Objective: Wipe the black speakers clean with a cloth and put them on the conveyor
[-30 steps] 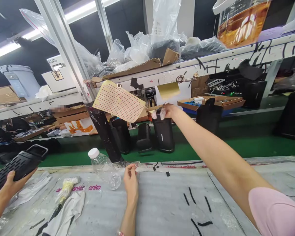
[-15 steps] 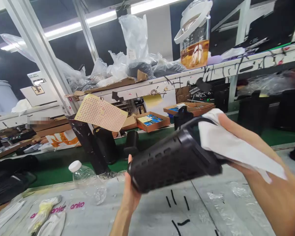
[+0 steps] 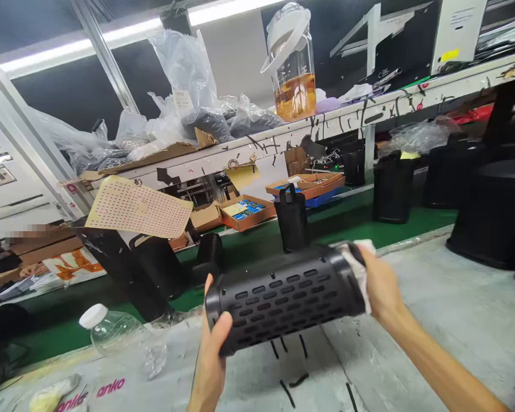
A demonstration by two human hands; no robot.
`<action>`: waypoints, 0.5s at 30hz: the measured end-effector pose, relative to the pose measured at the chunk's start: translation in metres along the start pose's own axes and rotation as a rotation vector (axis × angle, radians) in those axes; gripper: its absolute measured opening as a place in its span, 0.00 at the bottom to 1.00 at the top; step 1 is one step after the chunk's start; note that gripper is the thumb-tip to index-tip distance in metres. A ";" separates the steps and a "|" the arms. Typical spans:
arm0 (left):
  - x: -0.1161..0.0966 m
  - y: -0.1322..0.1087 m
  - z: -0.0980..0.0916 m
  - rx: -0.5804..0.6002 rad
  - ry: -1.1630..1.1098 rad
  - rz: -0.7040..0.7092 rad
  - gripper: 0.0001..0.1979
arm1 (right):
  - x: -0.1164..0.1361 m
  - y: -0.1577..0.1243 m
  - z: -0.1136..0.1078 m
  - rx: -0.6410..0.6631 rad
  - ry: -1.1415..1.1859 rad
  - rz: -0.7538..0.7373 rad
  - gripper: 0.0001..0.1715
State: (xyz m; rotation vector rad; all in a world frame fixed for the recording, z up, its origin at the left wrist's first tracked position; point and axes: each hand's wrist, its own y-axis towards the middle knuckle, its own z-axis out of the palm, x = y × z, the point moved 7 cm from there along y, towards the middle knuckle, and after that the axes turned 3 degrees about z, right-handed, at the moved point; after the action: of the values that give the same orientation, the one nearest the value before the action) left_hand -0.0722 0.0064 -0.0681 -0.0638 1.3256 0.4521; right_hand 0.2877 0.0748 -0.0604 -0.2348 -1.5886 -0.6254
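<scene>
A black portable speaker housing (image 3: 278, 303) with rows of slots is held nearly level above the bench, its right end slightly higher. My left hand (image 3: 212, 349) grips the left end, thumb on the slotted front and fingers behind. At the other end, my right hand (image 3: 381, 286) is closed around a white cloth (image 3: 355, 266), pressed against the housing's end cap. The fingertips of that hand are hidden behind the cloth and housing.
A clear bottle (image 3: 115, 332) lies at left on the grey bench. Behind runs a green belt (image 3: 253, 257) with black speakers, including one with a loop handle (image 3: 290, 217). A jug of amber liquid (image 3: 294, 74) stands on the upper shelf; a dotted sticker sheet (image 3: 139, 207) hangs below.
The housing has turned so its slotted face shows more fully. My right hand and the cloth have moved lower and left, up against its end. The view has shifted right.
</scene>
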 end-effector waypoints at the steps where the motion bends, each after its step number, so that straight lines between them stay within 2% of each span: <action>1: 0.016 0.002 0.003 0.030 -0.015 -0.039 0.44 | -0.015 -0.004 0.006 0.020 0.015 0.064 0.27; 3: 0.046 0.009 0.004 0.031 -0.025 -0.081 0.43 | -0.041 -0.010 0.016 0.056 0.020 0.157 0.29; 6: 0.077 0.014 -0.003 -0.028 0.027 -0.078 0.39 | -0.068 -0.009 0.021 0.085 -0.029 0.233 0.28; 8: 0.089 0.012 -0.008 -0.049 0.052 -0.090 0.36 | -0.076 -0.004 0.016 0.077 -0.106 0.249 0.28; 10: 0.095 0.008 -0.010 -0.042 0.050 -0.120 0.36 | -0.072 0.001 0.006 0.023 -0.190 0.229 0.29; 11: 0.096 0.007 -0.010 -0.030 0.042 -0.143 0.36 | -0.066 0.001 -0.001 -0.034 -0.222 0.191 0.30; 13: 0.100 0.004 -0.009 -0.003 0.018 -0.208 0.37 | -0.044 -0.004 -0.008 -0.124 -0.270 0.005 0.33; 15: 0.101 0.004 -0.009 0.004 -0.008 -0.260 0.38 | -0.023 -0.020 0.004 -0.065 -0.302 -0.222 0.31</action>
State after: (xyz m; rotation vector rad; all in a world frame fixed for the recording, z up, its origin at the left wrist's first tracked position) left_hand -0.0650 0.0358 -0.1655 -0.2282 1.2895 0.2280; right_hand 0.2777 0.0652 -0.0879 -0.2099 -1.9037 -0.8446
